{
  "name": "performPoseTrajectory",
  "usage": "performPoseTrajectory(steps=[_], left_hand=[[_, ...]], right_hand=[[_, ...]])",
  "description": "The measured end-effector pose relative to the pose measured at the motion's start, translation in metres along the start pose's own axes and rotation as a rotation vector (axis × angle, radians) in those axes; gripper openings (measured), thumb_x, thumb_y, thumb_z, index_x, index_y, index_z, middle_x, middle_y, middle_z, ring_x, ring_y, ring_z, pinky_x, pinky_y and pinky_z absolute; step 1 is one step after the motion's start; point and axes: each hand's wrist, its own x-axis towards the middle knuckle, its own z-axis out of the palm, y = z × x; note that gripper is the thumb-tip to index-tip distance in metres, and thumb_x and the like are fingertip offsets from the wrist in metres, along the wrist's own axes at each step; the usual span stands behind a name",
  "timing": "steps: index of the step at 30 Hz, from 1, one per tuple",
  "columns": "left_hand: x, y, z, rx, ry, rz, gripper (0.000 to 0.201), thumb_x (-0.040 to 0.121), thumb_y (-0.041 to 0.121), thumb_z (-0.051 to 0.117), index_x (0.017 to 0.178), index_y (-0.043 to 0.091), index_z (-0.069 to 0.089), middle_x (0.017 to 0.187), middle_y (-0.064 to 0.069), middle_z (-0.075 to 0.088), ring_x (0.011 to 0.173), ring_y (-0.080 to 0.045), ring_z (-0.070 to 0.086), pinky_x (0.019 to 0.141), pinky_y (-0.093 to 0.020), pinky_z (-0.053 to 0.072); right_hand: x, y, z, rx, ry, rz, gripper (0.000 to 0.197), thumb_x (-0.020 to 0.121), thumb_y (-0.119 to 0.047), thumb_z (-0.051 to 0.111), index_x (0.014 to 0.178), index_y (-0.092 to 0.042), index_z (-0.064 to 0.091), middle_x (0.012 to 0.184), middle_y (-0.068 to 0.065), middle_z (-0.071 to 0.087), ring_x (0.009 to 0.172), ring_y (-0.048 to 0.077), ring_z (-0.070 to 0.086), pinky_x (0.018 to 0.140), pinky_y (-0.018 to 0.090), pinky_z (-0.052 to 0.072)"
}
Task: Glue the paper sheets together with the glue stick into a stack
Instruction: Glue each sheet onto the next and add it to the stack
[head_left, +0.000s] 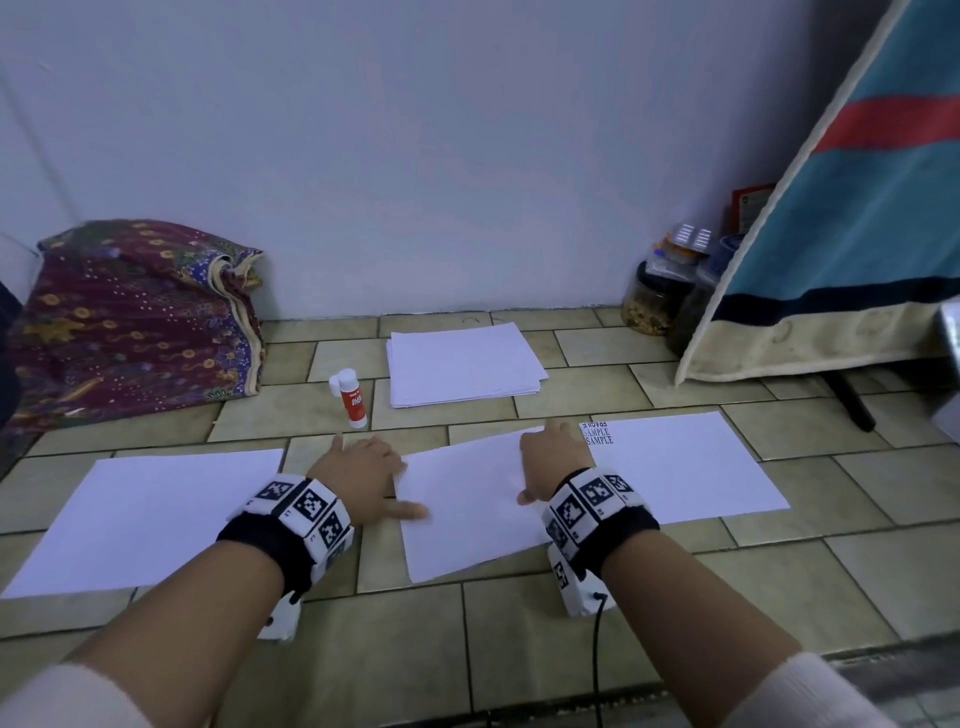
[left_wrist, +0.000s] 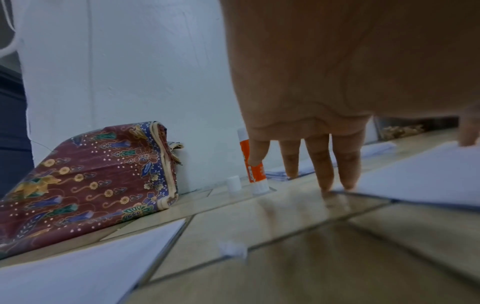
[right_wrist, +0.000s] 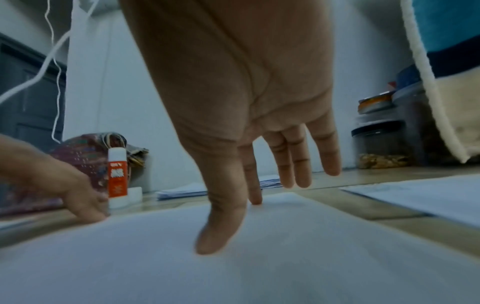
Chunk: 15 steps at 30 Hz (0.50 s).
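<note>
Three white sheets lie side by side on the tiled floor: a left sheet (head_left: 150, 519), a middle sheet (head_left: 467, 514) and a right sheet (head_left: 685, 467) with "SAMPLE" printed on its corner. My left hand (head_left: 363, 478) has straight fingers (left_wrist: 324, 164) whose tips touch the floor at the middle sheet's left edge. My right hand (head_left: 550, 457) rests flat on the middle sheet (right_wrist: 259, 257), with its thumb (right_wrist: 215, 232) and index tip on the paper. An orange and white glue stick (head_left: 352, 397) stands upright beyond my left hand, its cap (head_left: 334, 385) off beside it. A paper stack (head_left: 462, 364) lies near the wall.
A patterned cloth bundle (head_left: 130, 322) lies against the wall at the left. Jars (head_left: 654, 296) stand in the right corner under a hanging blue and red cloth (head_left: 857, 234). A dark stand leg (head_left: 852, 400) meets the floor by the right sheet.
</note>
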Motion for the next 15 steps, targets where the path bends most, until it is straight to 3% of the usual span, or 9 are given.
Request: performPoseTrajectory(steps=[2,4,7,11,13,15], left_hand=[[0.001,0.002,-0.006,0.011,0.087,0.019,0.059,0.088,0.068,0.042,0.123,0.023,0.055,0.126,0.001,0.052,0.122,-0.018,0.046,0.105,-0.039,0.032],[0.003,0.011,-0.005,-0.032,0.16,0.082,0.043,0.091,0.055,0.05,0.122,0.026,0.057,0.123,0.003,0.051,0.117,-0.018,0.048,0.096,-0.036,0.041],[0.002,0.031,0.003,-0.06,0.157,0.113,0.053,0.088,0.047,0.059,0.133,0.021,0.05,0.135,0.003,0.041,0.123,-0.017,0.041,0.099,-0.034,0.041],[-0.002,0.035,0.011,-0.07,0.151,0.056,0.065,0.08,0.05,0.07,0.129,0.016,0.045,0.138,-0.002,0.035,0.123,-0.019,0.039,0.097,-0.034,0.043],[-0.005,0.031,0.013,-0.097,0.14,0.041,0.072,0.073,0.052,0.075,0.128,0.017,0.044,0.142,-0.003,0.031,0.126,-0.02,0.037,0.098,-0.035,0.043],[-0.005,0.03,0.015,-0.097,0.097,0.009,0.097,0.067,0.054,0.079,0.141,0.012,0.032,0.156,-0.008,0.016,0.14,-0.023,0.025,0.11,-0.039,0.034]], right_hand=[[-0.005,-0.011,0.0,-0.006,-0.019,-0.071,0.039,0.087,-0.024,0.065,0.121,-0.009,0.052,0.13,0.011,0.047,0.123,0.028,0.042,0.1,0.035,0.04],[-0.009,-0.023,-0.001,0.011,0.0,-0.19,0.023,0.092,-0.012,0.052,0.115,-0.01,0.053,0.13,0.011,0.051,0.122,0.027,0.044,0.099,0.034,0.037],[-0.015,-0.041,-0.001,0.067,0.01,-0.286,0.046,0.093,-0.022,0.056,0.137,-0.01,0.046,0.137,0.01,0.047,0.129,0.027,0.04,0.106,0.034,0.031],[-0.022,-0.057,0.002,0.087,0.016,-0.088,0.075,0.079,-0.047,0.072,0.137,-0.013,0.037,0.135,0.011,0.039,0.131,0.029,0.03,0.101,0.043,0.036],[-0.021,-0.062,0.004,0.112,-0.007,-0.086,0.08,0.076,-0.044,0.076,0.136,-0.011,0.035,0.136,0.01,0.037,0.13,0.029,0.031,0.099,0.044,0.04],[-0.018,-0.067,0.003,0.129,-0.019,-0.211,0.086,0.072,-0.036,0.081,0.138,-0.01,0.034,0.137,0.011,0.037,0.129,0.029,0.032,0.101,0.043,0.043]])
